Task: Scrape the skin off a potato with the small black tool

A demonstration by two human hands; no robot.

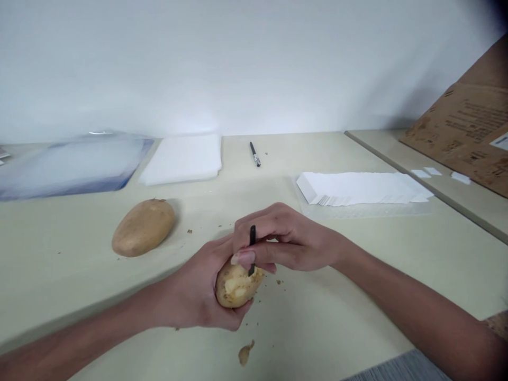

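Observation:
My left hand [202,288] is wrapped round a potato [236,288] in the middle of the view, its upper face partly bared to pale yellow flesh. A slim black tool [252,248] is pinched in my right hand [278,238], its lower end touching the potato's top. My right fingers hide part of the tool and of the potato. To the left of my hands a second potato [143,227] with its skin on lies on the table. A brown scrap of peel [245,353] lies below my hands, with small crumbs around.
Behind stand a stack of white sheets [182,159], a clear plastic sheet [75,164] with a blue edge, and a black pen [254,154]. At the right are a row of white paper strips [357,188] and a brown cardboard box [468,121].

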